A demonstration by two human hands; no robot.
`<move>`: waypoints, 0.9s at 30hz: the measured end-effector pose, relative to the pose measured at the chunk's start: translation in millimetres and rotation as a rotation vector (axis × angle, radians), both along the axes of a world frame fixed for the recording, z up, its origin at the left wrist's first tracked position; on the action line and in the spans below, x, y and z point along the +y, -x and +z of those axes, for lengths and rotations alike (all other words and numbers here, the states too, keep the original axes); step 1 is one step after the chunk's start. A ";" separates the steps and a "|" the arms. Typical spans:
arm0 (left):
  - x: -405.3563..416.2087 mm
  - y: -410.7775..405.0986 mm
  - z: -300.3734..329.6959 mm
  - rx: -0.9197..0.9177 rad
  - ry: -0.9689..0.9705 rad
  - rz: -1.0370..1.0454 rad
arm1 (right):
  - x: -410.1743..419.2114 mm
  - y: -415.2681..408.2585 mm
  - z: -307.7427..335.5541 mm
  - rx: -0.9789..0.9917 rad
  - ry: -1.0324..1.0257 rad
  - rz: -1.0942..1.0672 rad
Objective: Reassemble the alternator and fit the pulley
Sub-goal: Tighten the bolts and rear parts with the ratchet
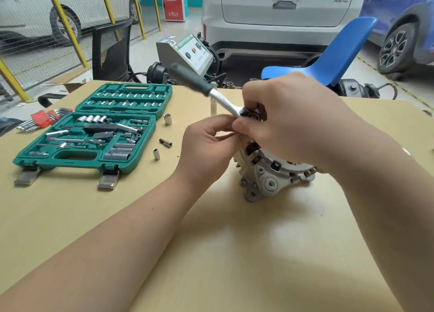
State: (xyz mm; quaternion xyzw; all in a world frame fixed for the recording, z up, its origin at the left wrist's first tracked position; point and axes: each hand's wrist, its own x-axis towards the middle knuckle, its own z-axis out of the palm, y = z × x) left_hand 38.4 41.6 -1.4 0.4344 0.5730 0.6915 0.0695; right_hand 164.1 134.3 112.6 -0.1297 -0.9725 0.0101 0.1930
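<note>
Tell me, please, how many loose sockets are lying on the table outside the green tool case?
3, all just right of the case: one near its hinge, a small dark-tipped one lower down, and one nearest the front. The hands could hide others.

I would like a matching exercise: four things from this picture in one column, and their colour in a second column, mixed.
Things:
1. socket case
2. chair
3. hex key holder
4. alternator

Colours:
A. red
B. silver-grey
C. green
D. blue

Pairs: 1-C, 2-D, 3-A, 4-B
</note>
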 end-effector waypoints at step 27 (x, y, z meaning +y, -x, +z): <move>1.3 4.3 -1.8 -0.029 0.021 -0.010 | 0.8 6.4 -6.8 0.011 -0.038 -0.049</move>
